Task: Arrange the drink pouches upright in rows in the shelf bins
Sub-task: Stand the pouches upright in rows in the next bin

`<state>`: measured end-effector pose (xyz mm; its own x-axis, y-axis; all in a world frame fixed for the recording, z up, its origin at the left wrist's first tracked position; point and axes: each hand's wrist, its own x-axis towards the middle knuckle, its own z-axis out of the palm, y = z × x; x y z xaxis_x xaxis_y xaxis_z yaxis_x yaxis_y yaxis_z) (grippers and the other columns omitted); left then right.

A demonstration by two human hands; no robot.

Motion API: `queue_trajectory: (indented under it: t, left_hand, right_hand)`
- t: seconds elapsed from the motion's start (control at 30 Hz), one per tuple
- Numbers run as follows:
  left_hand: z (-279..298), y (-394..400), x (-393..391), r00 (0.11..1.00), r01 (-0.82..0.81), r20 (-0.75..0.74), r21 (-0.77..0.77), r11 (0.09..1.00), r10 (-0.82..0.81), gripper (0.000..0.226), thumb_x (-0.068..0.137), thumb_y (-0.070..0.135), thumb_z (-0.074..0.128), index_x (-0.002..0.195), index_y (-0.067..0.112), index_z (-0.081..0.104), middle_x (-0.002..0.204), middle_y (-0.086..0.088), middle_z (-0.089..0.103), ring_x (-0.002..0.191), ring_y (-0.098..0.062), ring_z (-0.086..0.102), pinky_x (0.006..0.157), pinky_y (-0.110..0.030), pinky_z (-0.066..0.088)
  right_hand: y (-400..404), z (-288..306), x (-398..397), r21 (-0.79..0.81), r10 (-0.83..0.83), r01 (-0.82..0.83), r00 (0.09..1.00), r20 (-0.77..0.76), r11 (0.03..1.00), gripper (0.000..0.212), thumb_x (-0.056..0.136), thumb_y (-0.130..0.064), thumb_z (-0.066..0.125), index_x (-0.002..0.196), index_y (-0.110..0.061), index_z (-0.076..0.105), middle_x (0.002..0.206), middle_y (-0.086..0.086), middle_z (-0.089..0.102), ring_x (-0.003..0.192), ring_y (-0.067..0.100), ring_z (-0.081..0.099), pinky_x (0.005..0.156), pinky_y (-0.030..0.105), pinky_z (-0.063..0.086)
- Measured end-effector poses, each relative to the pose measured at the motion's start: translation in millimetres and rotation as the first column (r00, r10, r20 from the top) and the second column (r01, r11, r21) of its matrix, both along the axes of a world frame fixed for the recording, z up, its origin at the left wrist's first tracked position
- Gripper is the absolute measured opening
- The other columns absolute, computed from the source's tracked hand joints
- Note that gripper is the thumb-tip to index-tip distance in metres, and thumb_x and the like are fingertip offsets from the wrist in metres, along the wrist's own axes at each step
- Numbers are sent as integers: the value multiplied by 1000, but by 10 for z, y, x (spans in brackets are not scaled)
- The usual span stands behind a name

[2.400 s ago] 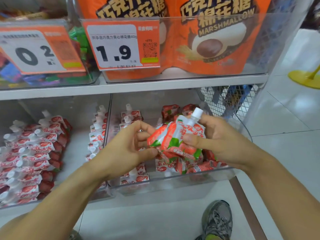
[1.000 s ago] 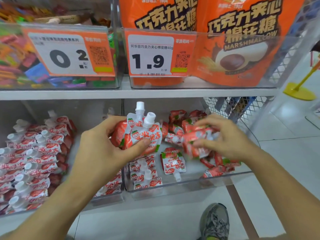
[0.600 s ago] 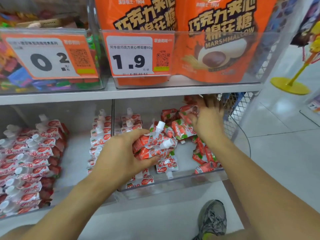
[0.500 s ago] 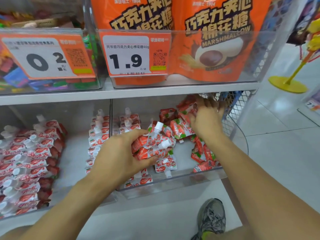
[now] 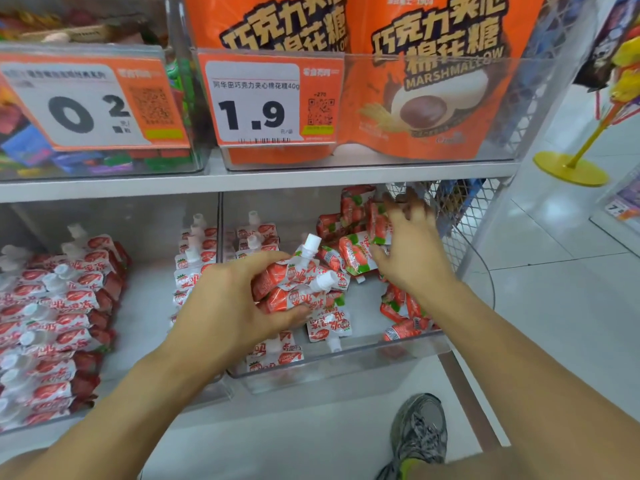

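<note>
Fingers (image 5: 266,261) of the left hand (image 5: 228,306) curl around a bunch of drink pouches (image 5: 301,289), thumb pressed under the lower one; two white caps poke out to the right above the knuckles. That handful hangs over the near middle of the right clear bin (image 5: 346,358) on the lower shelf. Farther right, the right hand (image 5: 412,251) reaches deep into the same bin with fingers spread, its fingertips (image 5: 394,209) against a loose pile of pouches (image 5: 353,237) heaped at the far right; whether it has actually pinched one is hard to tell, since the palm hides the contact. More pouches lie flat near the bin's front wall, and a short upright row (image 5: 256,237) stands along its left side. In the left bin (image 5: 145,306), pouches stand in rows (image 5: 59,306). Below, a grey shoe (image 5: 419,434) rests on the floor.
</note>
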<state>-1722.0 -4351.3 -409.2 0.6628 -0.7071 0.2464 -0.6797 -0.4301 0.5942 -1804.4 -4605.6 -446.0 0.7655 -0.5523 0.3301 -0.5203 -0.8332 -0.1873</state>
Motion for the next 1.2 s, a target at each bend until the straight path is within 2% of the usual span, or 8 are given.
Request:
queue_trajectory:
  t: [0.07,0.13,0.23,0.33,0.57,0.7,1.03,1.2]
  left_hand:
    - [35,39,18,1000,-4,4,-50,999,4,71,49,60,80,114,33,68,72,39,49,74,27,53,66,8,36]
    - [74,77,49,1000,-5,20,-89,996,7,69,50,60,77,113,34,67,78,39,53,80,26,54,70,7,37]
    - [101,130,116,999,-45,9,-141,989,47,67,50,58,79,112,36,66,88,30,64,83,10,63,76,0,45]
    - [101,175,172,997,-71,-6,-172,983,71,72,50,56,81,116,33,66,95,20,69,84,4,66,80,-3,46]
    - [83,181,182,1000,-26,-21,-178,984,23,68,51,57,78,114,36,64,96,30,63,88,14,62,77,0,45]
    - [77,172,187,1000,-29,-3,-181,983,29,66,53,55,79,114,39,62,95,34,60,88,19,59,76,2,43]
    - [78,157,173,1000,-25,10,-185,982,28,63,53,56,79,111,44,59,94,34,60,87,20,59,76,3,42]
    - [37,79,149,1000,4,10,-147,989,-2,66,54,54,82,116,37,63,96,33,61,92,17,59,77,1,44]
  right_hand:
    - [128,15,20,1,211,-216,954,211,976,48,82,-22,73,127,-13,58,117,10,55,110,26,53,93,43,49]
    - [225,-2,37,212,399,-420,907,136,882,33,78,-23,80,109,-15,68,97,-3,62,88,10,58,83,39,52]
    - [316,-151,39,497,542,-367,796,-270,786,83,62,-52,88,134,-26,55,125,-4,53,112,13,54,98,36,50]
    - [360,-284,73,457,490,-308,794,-360,835,116,52,-66,86,150,-37,30,136,0,32,129,21,35,107,39,43]
    - [469,-370,223,332,487,-371,769,-413,867,90,60,-55,83,135,-29,41,133,-2,46,120,28,34,92,46,48]
    - [515,-325,229,374,482,-326,733,-480,868,106,50,-61,87,139,-32,38,138,-1,42,125,30,31,93,44,49]
    - [298,-94,-18,530,517,-357,835,-187,769,37,63,-28,79,100,-28,76,98,-9,73,82,9,66,75,33,56]
    - [221,60,-243,746,625,-299,756,-195,595,23,84,-24,75,107,-26,72,81,-5,76,68,13,67,75,35,57]
